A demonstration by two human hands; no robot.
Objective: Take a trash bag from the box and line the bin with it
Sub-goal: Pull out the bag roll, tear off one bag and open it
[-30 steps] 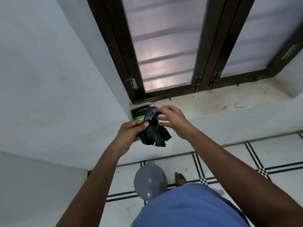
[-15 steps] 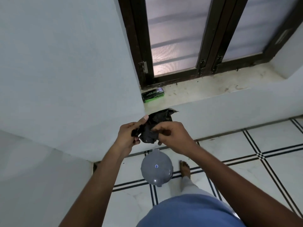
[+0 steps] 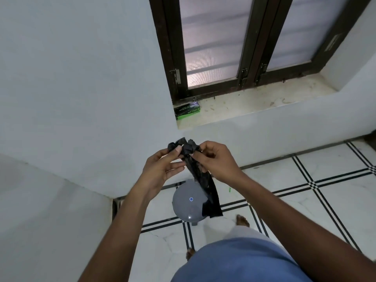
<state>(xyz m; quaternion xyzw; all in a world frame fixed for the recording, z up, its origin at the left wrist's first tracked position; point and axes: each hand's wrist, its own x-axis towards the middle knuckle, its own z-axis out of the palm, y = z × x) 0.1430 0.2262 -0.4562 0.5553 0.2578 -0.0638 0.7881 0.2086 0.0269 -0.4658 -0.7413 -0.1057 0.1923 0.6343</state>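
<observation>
Hands pinching black trash bag top edge in fingers, hanging above closed bin

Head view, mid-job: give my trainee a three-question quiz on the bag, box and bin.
1. True or false: the black trash bag is pinched at its top by both the left hand and the right hand.
2. Where is the green box? A) floor B) window sill C) on the bin
3. Fill in: the grey bin has its lid ____.

Key: 1 true; 2 B; 3 closed.
</observation>
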